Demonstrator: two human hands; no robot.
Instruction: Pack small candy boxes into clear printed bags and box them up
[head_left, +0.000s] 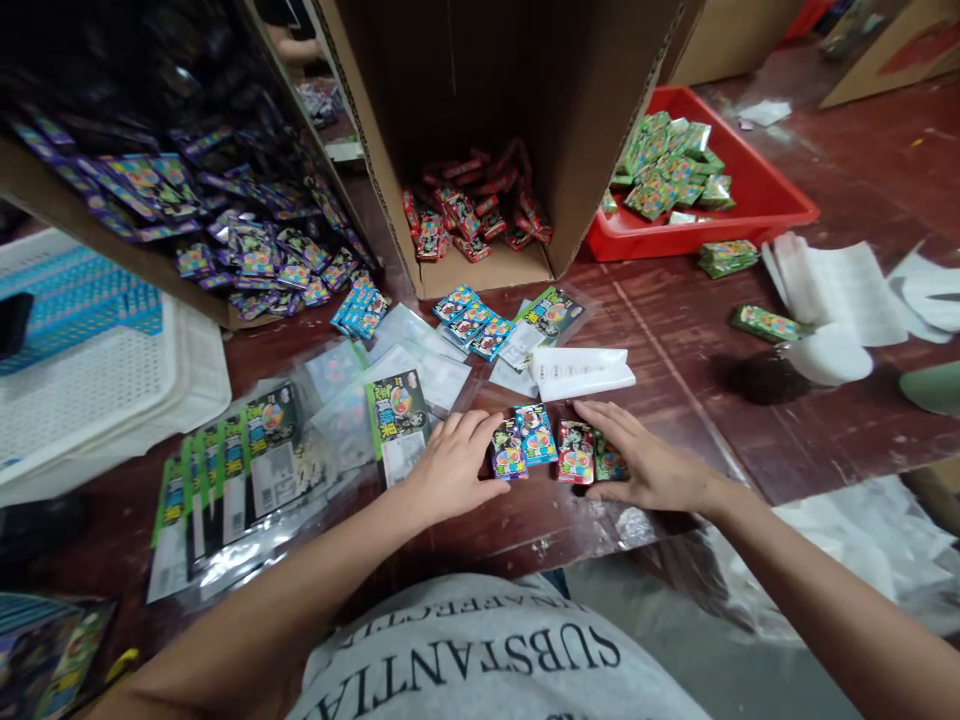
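Note:
Four small printed boxes stand in two pairs on the dark red table before me. My left hand (455,466) has its thumb and fingers around the purple box (509,450), which touches a blue box (535,434). Across a narrow gap, my right hand (643,458) grips the green box (609,458), mostly hidden under the fingers. Its fingertips reach over the top of the red box (576,452) beside it. A folded white paper leaflet (583,372) lies just behind, and a clear bag with a printed card (397,425) is left of my left hand.
Cartons of purple boxes (255,250) and red boxes (461,215) stand at the back. A red tray (765,205) holds green boxes. Blue boxes (472,320) lie before the cartons. Printed bags (247,460) and a white basket (112,400) are left, paper sheets (855,290) right.

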